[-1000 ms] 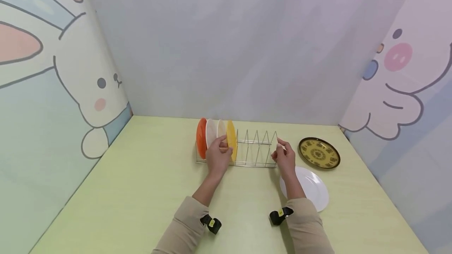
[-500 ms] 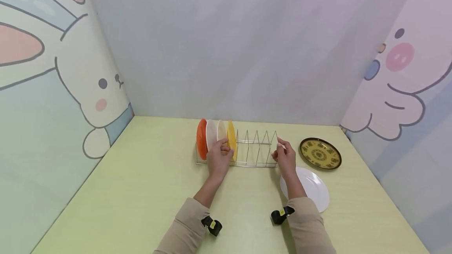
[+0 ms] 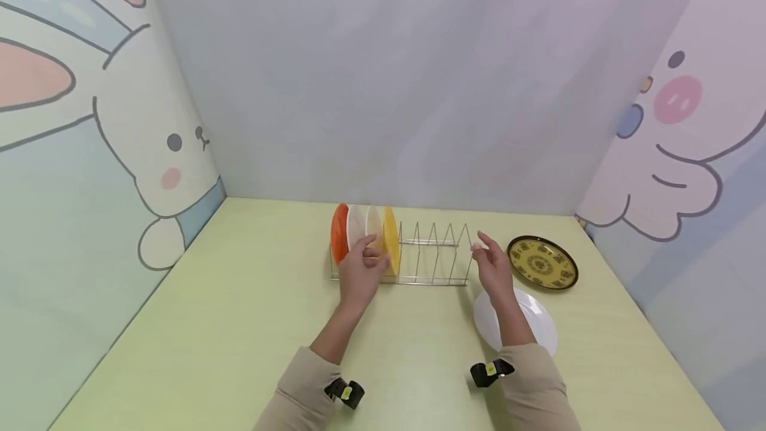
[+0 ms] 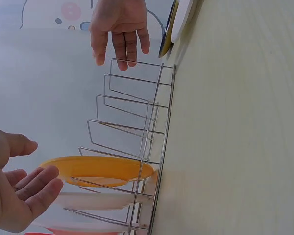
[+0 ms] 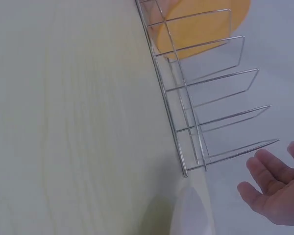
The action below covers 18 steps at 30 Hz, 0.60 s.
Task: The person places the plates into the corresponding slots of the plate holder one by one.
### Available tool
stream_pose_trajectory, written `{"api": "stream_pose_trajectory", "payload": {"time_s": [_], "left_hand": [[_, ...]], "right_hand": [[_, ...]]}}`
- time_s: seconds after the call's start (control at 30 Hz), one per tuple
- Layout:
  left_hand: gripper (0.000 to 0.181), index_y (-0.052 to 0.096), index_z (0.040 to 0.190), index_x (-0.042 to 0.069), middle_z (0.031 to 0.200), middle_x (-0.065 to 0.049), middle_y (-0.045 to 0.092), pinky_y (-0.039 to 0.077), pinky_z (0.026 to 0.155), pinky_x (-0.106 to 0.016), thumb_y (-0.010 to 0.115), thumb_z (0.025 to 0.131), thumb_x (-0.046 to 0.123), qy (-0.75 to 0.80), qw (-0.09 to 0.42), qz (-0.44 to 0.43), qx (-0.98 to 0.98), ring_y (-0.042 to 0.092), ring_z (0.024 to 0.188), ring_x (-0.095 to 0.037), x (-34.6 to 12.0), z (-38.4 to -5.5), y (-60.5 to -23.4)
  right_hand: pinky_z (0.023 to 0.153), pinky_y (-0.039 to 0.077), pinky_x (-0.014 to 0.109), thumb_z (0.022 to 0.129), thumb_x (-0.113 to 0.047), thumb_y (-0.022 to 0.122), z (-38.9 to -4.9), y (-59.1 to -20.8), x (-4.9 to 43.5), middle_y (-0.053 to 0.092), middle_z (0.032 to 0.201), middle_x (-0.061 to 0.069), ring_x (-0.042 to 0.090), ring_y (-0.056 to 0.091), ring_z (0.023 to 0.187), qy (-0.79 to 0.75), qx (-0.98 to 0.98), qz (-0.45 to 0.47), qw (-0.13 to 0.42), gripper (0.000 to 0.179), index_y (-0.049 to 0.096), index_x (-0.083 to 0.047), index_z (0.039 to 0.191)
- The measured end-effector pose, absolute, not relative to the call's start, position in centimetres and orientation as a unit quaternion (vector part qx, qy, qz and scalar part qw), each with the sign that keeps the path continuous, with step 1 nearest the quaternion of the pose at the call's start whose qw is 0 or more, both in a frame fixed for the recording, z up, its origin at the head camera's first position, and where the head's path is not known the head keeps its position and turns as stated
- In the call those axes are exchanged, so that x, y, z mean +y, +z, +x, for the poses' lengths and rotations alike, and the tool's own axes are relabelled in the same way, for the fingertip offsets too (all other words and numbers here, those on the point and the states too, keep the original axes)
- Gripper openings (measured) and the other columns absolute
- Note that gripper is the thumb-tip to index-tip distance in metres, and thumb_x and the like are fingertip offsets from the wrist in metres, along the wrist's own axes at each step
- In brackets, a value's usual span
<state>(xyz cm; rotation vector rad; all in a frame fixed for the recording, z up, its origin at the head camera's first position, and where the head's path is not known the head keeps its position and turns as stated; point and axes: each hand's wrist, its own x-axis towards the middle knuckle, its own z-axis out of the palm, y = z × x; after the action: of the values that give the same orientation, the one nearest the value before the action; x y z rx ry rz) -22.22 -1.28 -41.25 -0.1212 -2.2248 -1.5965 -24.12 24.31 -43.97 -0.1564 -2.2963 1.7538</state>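
Observation:
A wire dish rack (image 3: 437, 283) holds upright plates at its left end: an orange plate (image 3: 338, 235), a white plate (image 3: 356, 221), a cream plate (image 3: 374, 221) and a yellow plate (image 3: 391, 245). My left hand (image 3: 361, 275) is in front of these plates. In the left wrist view the left hand (image 4: 24, 196) has its thumb and fingers spread apart, close to the edge of the yellow plate (image 4: 103, 169). Just off the rack's right end is my right hand (image 3: 495, 271). Its fingers look loosely bent and hold nothing in the right wrist view, where the right hand (image 5: 279, 191) shows partly.
A white plate (image 3: 538, 324) lies flat on the table (image 3: 239, 324), partly under the right forearm. Behind it, to the right, lies a gold patterned plate (image 3: 542, 263) with a dark rim. Walls with cartoon animals stand at both sides.
My right hand has moved away from the rack's right end, rightward. The left hand has drawn slightly left and its fingers have come off the yellow plate. The plates remain in the rack.

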Motion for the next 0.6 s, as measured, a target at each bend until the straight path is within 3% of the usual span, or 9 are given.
{"api": "stream_pose_trajectory", "payload": {"time_s": [0.27,0.6], "left_hand": [[0.046,0.056,0.125,0.006,0.102,-0.013,0.061,0.053,0.074,-0.034,0.069,0.081,0.008,-0.59,0.117,-0.076,-0.795,0.063,0.09,-0.025,-3.8,-19.8,-40.0],[0.042,0.058,0.123,0.007,0.106,-0.012,0.062,0.052,0.077,-0.034,0.068,0.082,0.007,-0.574,0.151,-0.097,-0.799,0.062,0.092,-0.023,-6.9,-19.9,-40.3]], "right_hand": [[0.094,0.039,0.052,0.095,-0.018,0.053,-21.1,-43.0,24.5,0.046,0.129,0.029,0.043,0.046,0.116,0.521,-0.848,0.012,0.094,0.048,0.04,-0.002,0.138],[0.091,0.036,0.06,0.092,-0.023,0.059,-18.8,-42.9,25.7,0.049,0.128,0.026,0.042,0.045,0.117,0.42,-0.9,0.083,0.08,0.051,0.043,-0.001,0.136]]}}
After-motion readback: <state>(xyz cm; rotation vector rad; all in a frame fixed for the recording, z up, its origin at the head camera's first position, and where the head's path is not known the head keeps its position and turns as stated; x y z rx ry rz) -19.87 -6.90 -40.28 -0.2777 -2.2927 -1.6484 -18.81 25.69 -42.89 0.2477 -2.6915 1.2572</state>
